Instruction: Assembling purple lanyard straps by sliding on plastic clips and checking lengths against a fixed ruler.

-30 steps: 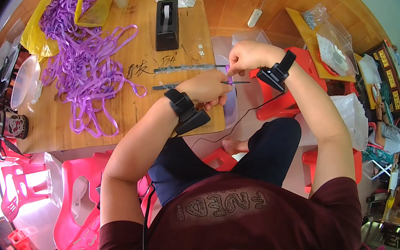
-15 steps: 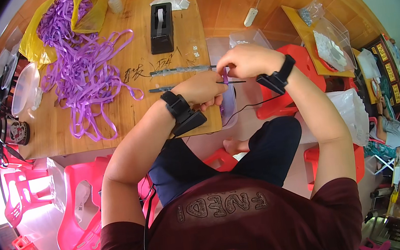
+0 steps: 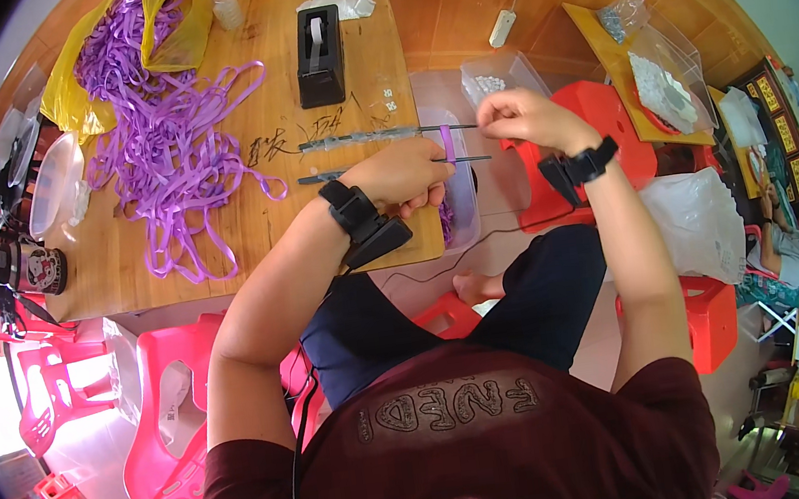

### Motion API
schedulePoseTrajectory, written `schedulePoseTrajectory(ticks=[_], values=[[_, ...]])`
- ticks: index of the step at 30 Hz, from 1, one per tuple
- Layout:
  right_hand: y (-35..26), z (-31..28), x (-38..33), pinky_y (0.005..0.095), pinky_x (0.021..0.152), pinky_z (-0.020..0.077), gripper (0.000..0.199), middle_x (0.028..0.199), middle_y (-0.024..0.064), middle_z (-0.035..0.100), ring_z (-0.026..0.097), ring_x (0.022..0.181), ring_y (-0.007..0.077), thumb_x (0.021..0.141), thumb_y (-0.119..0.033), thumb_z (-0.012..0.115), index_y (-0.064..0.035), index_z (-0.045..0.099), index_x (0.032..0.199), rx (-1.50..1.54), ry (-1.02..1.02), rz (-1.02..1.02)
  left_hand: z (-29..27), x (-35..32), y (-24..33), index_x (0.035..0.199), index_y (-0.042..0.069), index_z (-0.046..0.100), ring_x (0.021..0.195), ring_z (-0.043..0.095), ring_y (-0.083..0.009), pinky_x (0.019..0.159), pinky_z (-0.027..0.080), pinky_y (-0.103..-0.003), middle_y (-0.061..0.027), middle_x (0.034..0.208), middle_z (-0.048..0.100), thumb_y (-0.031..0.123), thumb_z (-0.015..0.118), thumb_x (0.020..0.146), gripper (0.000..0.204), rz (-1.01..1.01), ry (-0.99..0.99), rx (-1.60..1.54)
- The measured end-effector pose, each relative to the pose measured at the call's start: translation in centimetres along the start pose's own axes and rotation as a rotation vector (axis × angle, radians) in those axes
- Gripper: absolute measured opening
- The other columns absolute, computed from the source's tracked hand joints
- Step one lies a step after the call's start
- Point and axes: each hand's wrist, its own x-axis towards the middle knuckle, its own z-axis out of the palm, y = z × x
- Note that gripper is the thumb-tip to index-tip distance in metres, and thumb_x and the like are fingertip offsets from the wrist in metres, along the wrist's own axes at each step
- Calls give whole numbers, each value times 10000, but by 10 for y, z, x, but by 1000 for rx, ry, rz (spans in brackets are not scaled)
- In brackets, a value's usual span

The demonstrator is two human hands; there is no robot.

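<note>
Two thin dark rods (image 3: 389, 134) lie side by side, taped to the wooden table (image 3: 244, 219), and their ends stick out past its right edge. A purple ribbon (image 3: 448, 142) spans both rods as a band near their free ends. My left hand (image 3: 402, 176) is curled over the nearer rod, its fingertips against the ribbon; the palm side is hidden. Just off the tip of the farther rod is my right hand (image 3: 526, 120), fingers bent together; whether anything thin is between them cannot be made out.
Loose purple ribbon (image 3: 171, 158) spills from a yellow bag (image 3: 77, 100) at the left. A black tape dispenser (image 3: 320, 58) stands beyond the rods. Below the rod ends is a clear plastic bin (image 3: 464, 221). Red stools (image 3: 594, 113) and a white bag (image 3: 689, 221) are at the right.
My right hand has moved right, away from the ribbon to the rod tips. The ribbon now shows as a band across both rods. My left hand has stayed nearly still.
</note>
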Motion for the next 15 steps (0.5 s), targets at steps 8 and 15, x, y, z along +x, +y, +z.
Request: schedulePoseTrajectory(ticks=[8, 15], values=[[54, 75, 10, 319, 825, 503, 323, 1080, 34, 661, 609, 960, 166, 946, -345, 668, -73, 670, 1121, 873, -38, 60, 1, -9, 3, 907, 49, 544, 427, 451, -47, 349, 357, -228, -20, 659, 557, 240, 532, 1000, 212, -5, 32, -3], [101, 94, 38, 370, 928, 523, 296, 1194, 77, 661, 631, 1063, 194, 982, -262, 619, -56, 641, 1195, 1054, -79, -135, 4, -9, 7, 895, 53, 549, 424, 460, -45, 347, 350, -224, -11, 644, 550, 251, 532, 1004, 227, -3, 27, -23]])
